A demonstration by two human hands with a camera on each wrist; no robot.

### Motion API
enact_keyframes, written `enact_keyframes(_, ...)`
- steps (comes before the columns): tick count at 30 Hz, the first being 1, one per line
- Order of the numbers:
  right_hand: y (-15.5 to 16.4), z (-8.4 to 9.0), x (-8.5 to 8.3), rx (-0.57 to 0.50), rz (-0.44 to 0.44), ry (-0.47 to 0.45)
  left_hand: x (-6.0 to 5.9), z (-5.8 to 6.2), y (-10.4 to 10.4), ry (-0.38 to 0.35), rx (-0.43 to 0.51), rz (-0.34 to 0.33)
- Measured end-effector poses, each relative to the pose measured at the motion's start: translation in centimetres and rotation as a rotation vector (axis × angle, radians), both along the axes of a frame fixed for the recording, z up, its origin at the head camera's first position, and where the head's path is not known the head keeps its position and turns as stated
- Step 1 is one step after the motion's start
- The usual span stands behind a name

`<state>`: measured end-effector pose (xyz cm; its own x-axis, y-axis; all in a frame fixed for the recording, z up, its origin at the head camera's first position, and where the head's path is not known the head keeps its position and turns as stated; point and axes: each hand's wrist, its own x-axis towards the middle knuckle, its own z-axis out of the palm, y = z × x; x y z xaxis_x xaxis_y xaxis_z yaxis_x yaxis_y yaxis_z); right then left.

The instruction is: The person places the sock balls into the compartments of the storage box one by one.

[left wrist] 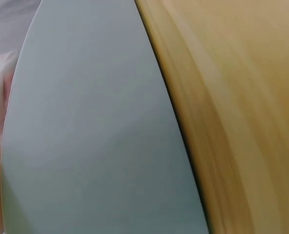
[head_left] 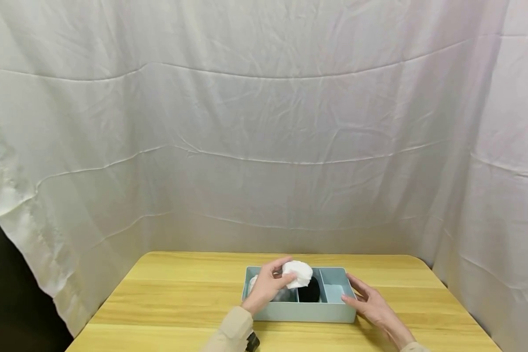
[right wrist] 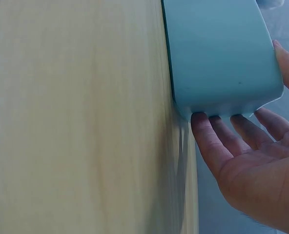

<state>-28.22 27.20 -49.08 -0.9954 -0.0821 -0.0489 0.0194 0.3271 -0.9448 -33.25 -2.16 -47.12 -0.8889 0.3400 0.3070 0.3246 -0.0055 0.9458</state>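
Observation:
A light blue divided box (head_left: 303, 312) stands on the wooden table. My left hand (head_left: 267, 288) pinches a soft white fabric bundle (head_left: 297, 274) between thumb and fingers, just above the box's middle. Below it, a black bundle (head_left: 309, 291) sits in the middle compartment. Partly hidden by the left hand, grey fabric (head_left: 282, 295) and something white lie in the left compartment. My right hand (head_left: 371, 305) holds the box's right end, thumb at the rim. In the right wrist view its fingertips (right wrist: 199, 119) touch the end wall. The box's front wall (left wrist: 91, 117) fills much of the left wrist view.
The wooden table (head_left: 167, 293) extends to both sides of the box. A small black object (head_left: 253, 341) shows by the left sleeve at the near edge. Pale curtains (head_left: 290, 146) hang behind and beside the table. The right compartment (head_left: 333, 292) shows its bare floor.

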Motion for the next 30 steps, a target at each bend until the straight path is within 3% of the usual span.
enact_keyframes(3, -0.1, 0.0, -0.1, 0.002, 0.000, 0.005, 0.1, 0.0, 0.6, -0.007, 0.013, -0.006)
enact_keyframes(9, 0.0, -0.1, -0.1, -0.003, 0.024, 0.033, 0.3, 0.1, 1.5, -0.001, -0.018, 0.051)
enact_keyframes(16, 0.0, -0.2, 0.0, 0.014, -0.006, -0.005, 0.8, 0.3, 2.8, -0.062, 0.105, -0.005)
enact_keyframes(30, 0.0, -0.1, -0.1, -0.006, 0.008, 0.012, 0.7, 0.3, 5.0, -0.061, 0.124, -0.048)
